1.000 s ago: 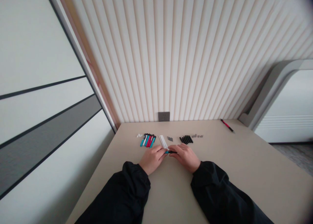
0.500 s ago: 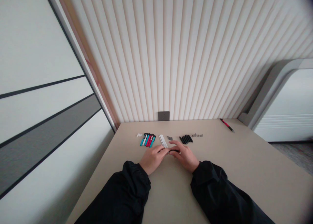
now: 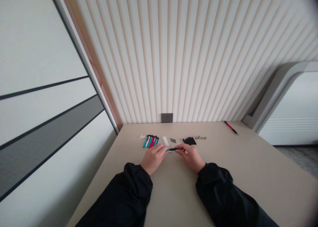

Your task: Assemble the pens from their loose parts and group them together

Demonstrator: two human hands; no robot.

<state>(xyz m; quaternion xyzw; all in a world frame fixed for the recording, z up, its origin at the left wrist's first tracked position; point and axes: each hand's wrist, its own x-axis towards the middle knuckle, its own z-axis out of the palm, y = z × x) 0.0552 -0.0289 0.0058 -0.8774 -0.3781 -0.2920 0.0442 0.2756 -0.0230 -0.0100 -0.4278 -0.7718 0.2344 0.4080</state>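
A pen (image 3: 174, 149) with a teal section at its left and a black section at its right lies level between my hands, just above the table. My left hand (image 3: 154, 158) is closed on the teal end. The fingertips of my right hand (image 3: 191, 157) pinch the black end. Just beyond the hands are thin white sticks (image 3: 165, 141), like pen refills, their near ends partly hidden. Small grey pieces (image 3: 173, 140), which look like springs, sit beside them. To the right is a row of black tubes (image 3: 189, 141), like pen grips.
Several teal, white and red pen barrels (image 3: 150, 141) lie at the left, with small clear pieces (image 3: 142, 137) beyond. Small grey metal parts (image 3: 200, 137) are right of the black tubes. A red and black pen (image 3: 231, 128) lies near the wall socket's side of the table (image 3: 174, 194).
My hands have moved slightly apart, and the teal and black pen now shows between them. My right fingers, spread more before, have drawn together on its black end.
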